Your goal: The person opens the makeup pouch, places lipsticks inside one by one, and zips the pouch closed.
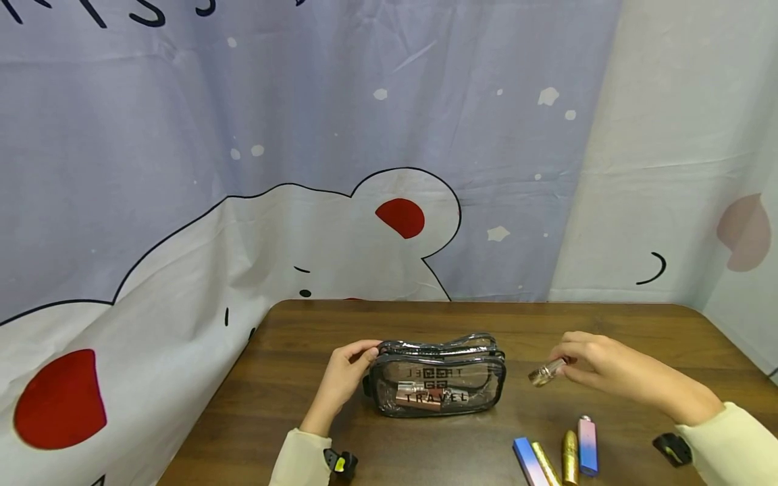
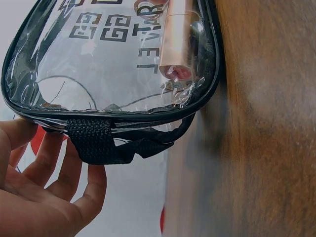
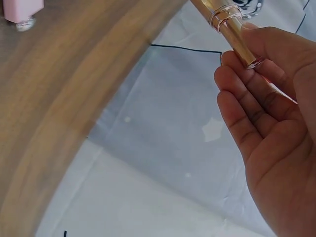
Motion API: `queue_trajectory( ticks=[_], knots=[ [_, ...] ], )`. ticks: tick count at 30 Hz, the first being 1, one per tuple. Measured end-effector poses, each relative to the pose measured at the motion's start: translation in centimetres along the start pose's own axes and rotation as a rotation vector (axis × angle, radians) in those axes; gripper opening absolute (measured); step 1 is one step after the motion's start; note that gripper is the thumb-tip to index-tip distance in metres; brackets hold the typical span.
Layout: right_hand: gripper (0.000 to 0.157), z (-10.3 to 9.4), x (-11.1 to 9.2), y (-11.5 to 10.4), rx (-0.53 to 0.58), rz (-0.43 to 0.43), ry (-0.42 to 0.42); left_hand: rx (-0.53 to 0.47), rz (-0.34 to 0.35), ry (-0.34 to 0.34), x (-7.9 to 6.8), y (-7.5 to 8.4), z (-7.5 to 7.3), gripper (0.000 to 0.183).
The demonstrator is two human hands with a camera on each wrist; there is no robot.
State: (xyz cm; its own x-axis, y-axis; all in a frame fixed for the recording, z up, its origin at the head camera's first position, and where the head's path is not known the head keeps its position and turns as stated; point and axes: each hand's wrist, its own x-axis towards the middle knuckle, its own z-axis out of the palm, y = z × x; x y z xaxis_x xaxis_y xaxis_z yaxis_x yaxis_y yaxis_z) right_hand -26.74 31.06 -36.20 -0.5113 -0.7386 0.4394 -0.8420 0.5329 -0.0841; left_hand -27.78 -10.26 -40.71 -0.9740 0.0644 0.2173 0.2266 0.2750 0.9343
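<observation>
A person's right hand (image 1: 598, 364) pinches a shiny gold cylindrical tube (image 1: 546, 372) between thumb and fingers, raised beside a clear, black-trimmed plastic pouch (image 1: 435, 372) whose left upper corner the left hand (image 1: 343, 378) pinches. Inside lies a rose-gold tube (image 1: 419, 399); two gold tubes (image 1: 569, 459) and two blue-and-pink tubes (image 1: 587, 445) lie nearer on the brown wooden table (image 1: 450, 453).

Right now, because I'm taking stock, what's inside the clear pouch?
A rose-gold tube lies low in the clear pouch, other shiny pieces beside it. The TRAVEL lettering partly covers them, so I can't tell how many.
</observation>
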Motion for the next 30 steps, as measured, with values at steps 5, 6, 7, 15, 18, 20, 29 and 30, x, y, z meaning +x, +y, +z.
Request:
queue_trajectory(
  ticks=[5,6,7,15,18,20,29,30],
  knots=[
    [0.026,-0.7,1.0,-0.4,-0.038,-0.022,0.010,-0.001,-0.022,0.019,0.2,-0.7,0.2,0.018],
    [0.026,-0.8,1.2,-0.4,-0.047,-0.024,0.010,-0.001,-0.026,0.023,0.2,-0.8,0.3,0.018],
    [0.026,-0.9,1.4,-0.5,-0.057,-0.024,0.012,-0.002,-0.028,0.026,0.2,-0.9,0.3,0.018],
    [0.028,-1.9,2.7,-0.7,-0.089,-0.040,0.030,-0.012,-0.007,0.004,0.1,-0.4,0.1,0.018],
    [0.028,-2.0,3.1,-0.6,-0.085,-0.054,0.043,-0.013,-0.001,-0.012,0.0,-0.1,0.0,0.018],
    [0.026,-2.1,3.5,-0.6,-0.091,-0.066,0.052,-0.009,0.004,-0.017,0.0,0.1,-0.1,0.018],
    [0.022,-2.6,5.1,-1.0,-0.111,-0.078,0.055,-0.013,-0.003,-0.016,-0.1,0.2,-0.2,0.018],
    [0.022,-2.6,5.2,-1.0,-0.108,-0.073,0.050,-0.016,-0.003,-0.016,0.0,0.1,-0.1,0.018]
  ],
)
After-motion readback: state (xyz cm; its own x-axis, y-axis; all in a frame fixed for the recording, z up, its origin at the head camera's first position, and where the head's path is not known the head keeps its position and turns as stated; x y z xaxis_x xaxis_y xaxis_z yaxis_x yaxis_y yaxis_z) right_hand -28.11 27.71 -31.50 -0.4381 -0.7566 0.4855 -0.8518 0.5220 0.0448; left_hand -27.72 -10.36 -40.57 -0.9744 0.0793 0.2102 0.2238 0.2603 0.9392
